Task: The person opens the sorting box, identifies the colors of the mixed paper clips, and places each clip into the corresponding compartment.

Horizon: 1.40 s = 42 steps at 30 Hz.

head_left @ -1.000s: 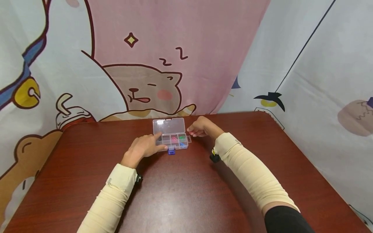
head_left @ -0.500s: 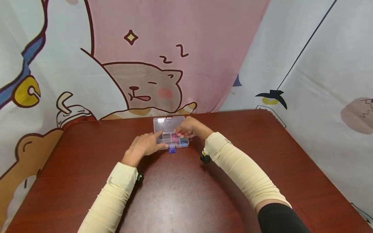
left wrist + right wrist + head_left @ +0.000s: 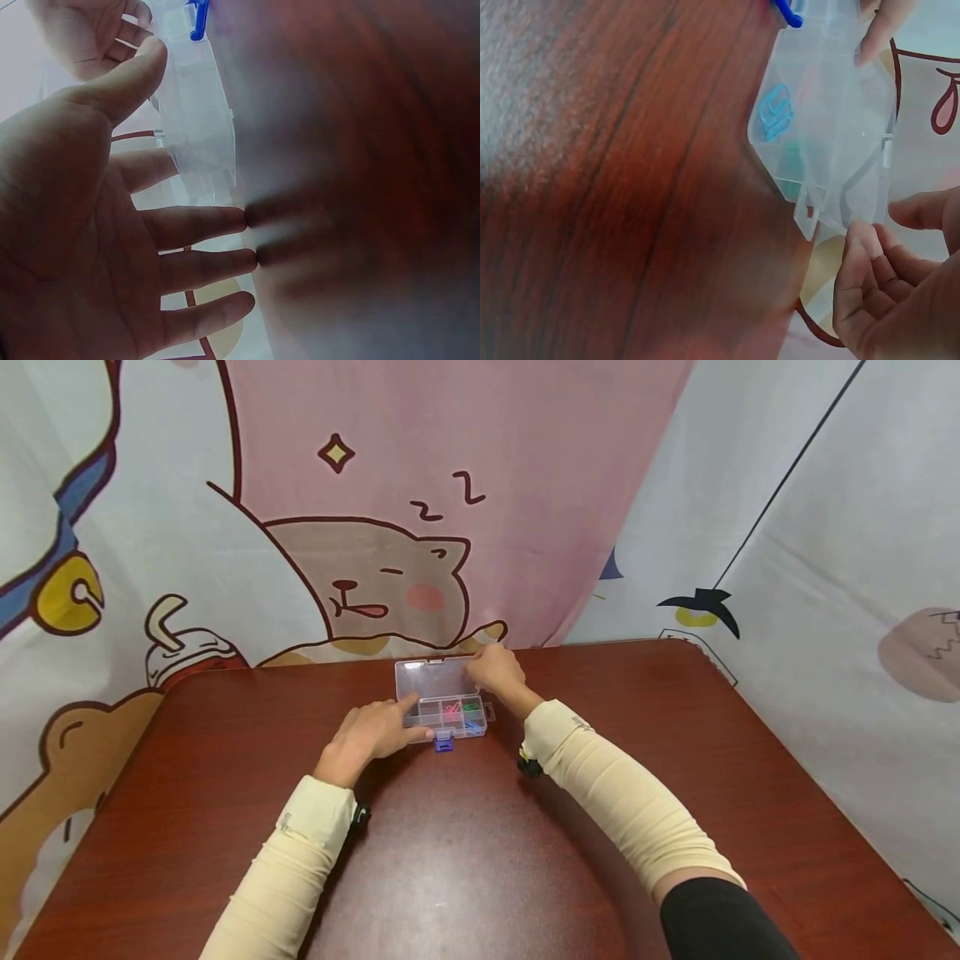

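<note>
A clear plastic box (image 3: 429,722) with compartments stands at the table's back edge, its lid (image 3: 431,677) raised. Pink paper clips (image 3: 452,710), green ones (image 3: 470,707) and blue ones (image 3: 472,727) lie in separate compartments. My left hand (image 3: 367,732) steadies the box at its left end, thumb by the front and index finger near the rear; its other fingers are straight in the left wrist view. My right hand (image 3: 497,670) is at the lid's right edge. In the right wrist view its fingertips (image 3: 861,229) touch the lid's corner, the thumb standing apart.
A blue latch (image 3: 443,742) hangs at the box's front, and a clear hanging tab (image 3: 491,712) sticks out on its right. The brown table (image 3: 465,843) spreads around the box. A printed curtain (image 3: 570,527) rises behind the table.
My right hand, pinching a small red thing right of the box, moved left over the compartments, then back up to the lid's right edge; no red thing shows in it now. The left hand stayed.
</note>
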### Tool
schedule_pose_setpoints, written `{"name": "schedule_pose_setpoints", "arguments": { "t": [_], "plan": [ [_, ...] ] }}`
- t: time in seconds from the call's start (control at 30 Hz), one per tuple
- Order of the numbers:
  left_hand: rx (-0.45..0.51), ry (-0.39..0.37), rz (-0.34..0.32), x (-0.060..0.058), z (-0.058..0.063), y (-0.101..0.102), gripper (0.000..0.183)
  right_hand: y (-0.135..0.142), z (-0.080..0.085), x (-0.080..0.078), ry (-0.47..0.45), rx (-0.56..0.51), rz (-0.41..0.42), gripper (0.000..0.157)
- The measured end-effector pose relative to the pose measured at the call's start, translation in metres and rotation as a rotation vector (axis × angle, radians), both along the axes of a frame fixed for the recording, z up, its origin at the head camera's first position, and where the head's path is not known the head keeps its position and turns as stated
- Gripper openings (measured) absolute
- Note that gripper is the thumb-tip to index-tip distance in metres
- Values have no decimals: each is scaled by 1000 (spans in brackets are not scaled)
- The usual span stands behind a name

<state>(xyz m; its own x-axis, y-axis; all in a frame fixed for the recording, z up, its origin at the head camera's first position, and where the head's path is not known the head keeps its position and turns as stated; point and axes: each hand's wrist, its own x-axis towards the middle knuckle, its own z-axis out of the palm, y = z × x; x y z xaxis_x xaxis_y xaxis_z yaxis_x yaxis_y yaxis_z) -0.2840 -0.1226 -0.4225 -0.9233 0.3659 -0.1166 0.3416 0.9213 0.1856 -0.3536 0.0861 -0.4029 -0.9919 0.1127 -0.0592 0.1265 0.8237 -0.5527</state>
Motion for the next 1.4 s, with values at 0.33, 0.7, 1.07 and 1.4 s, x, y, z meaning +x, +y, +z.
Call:
{"name": "schedule_pose_setpoints", "arguments": {
  "t": [0.33,0.7,1.07,1.4],
  "plan": [
    [-4,15,-11,1,1,2,78,7,-6,-2,-43,-40,-62,25],
    [-12,4,-6,3,0,3,79,9,-8,-5,-136,-66,-105,30],
    [-8,5,-8,4,1,3,79,11,-7,-6,-154,-76,-112,28],
    [-4,-9,-1,3,0,4,79,15,-11,-8,-161,-90,-107,29]
  ]
}}
